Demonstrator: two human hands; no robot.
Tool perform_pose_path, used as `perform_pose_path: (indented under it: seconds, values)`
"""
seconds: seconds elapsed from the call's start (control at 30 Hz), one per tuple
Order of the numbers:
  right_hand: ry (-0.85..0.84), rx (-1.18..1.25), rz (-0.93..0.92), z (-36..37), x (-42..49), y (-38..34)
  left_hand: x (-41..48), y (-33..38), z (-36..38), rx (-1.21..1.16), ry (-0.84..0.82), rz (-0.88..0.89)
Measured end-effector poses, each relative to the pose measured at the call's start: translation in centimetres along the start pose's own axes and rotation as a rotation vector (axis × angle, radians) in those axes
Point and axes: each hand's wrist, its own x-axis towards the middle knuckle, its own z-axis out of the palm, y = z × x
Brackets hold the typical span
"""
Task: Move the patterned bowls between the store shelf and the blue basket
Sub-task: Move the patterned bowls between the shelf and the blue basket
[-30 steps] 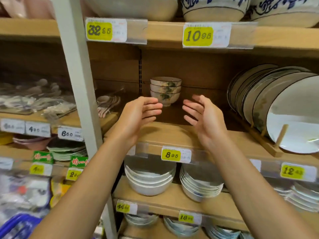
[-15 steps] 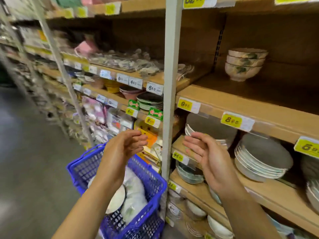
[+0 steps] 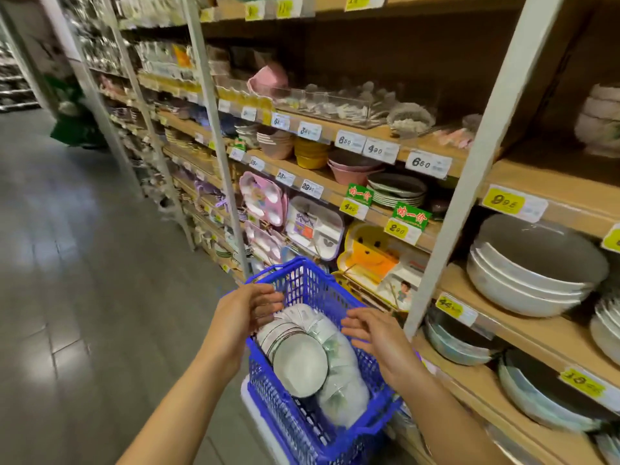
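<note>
A blue basket [image 3: 302,283] stands low in the aisle and holds rows of pale patterned bowls [image 3: 302,357] lying on their sides. My left hand [image 3: 245,310] hovers over the basket's left rim with fingers loosely curved, holding nothing. My right hand [image 3: 372,333] hovers over the right rim, fingers spread and empty. Both hands flank the bowls without touching them. A short stack of patterned bowls [image 3: 600,122] sits on the wooden store shelf [image 3: 543,182] at the far right edge, partly cut off.
A white shelf upright [image 3: 469,182] rises just right of the basket. Large white bowls [image 3: 526,280] and plates fill the lower shelves at right. Children's trays and small bowls crowd the shelves behind the basket. Grey floor [image 3: 84,263] stretches left.
My view swung from the shelf down and left to the basket. Both empty hands came down from the shelf's bowl stack to just above the bowls in the basket.
</note>
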Motion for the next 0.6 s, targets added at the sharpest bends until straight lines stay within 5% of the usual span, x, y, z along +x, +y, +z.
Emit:
perform_pose_path:
  seconds: [0.27, 0.6]
  values:
    - [0.187, -0.106, 0.251, 6.9, 5.8, 7.7, 7.7, -1.7, -5.3, 0.194, -0.099, -0.118]
    - [0.32, -0.326, 0.457, 7.2, 12.6, 14.8, 17.4, -10.0, -1.4, 0.759, -0.303, -0.095]
